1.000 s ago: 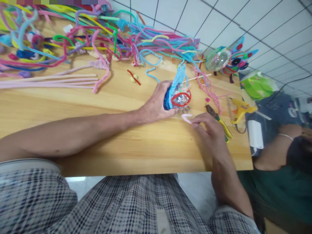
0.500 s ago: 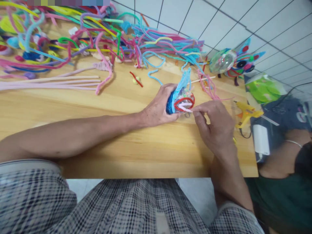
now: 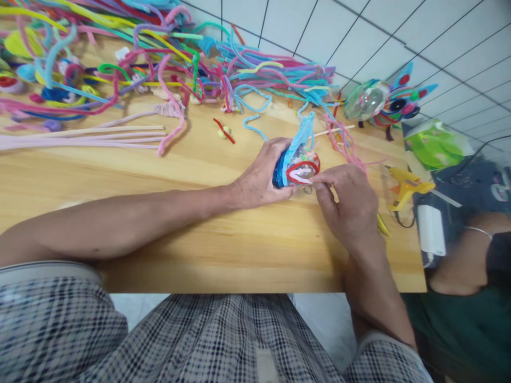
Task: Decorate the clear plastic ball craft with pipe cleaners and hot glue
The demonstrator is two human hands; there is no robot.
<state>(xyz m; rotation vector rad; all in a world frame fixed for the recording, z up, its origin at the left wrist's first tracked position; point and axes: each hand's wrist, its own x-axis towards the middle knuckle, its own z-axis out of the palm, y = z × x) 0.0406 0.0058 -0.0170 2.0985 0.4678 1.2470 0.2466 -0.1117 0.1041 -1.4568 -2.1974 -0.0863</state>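
Wooden table [image 3: 191, 239], hands [image 3: 257, 173] apparently gripping ornament [image 3: 305, 159]

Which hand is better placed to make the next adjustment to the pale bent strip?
Probably the right: the right hand pinches one end of the pale bent strip by the red outline, while the left hand grips the blue-banded piece.

- Clear craft body [image 3: 297, 159], banded blue, sits gripped in the left hand [image 3: 261, 175], its red loop [image 3: 318, 161] beyond the palm.
- Pale-pink pipe cleaner [image 3: 294, 175], bent V-like, reaches inside the loop from the pinching right hand [image 3: 349, 205].
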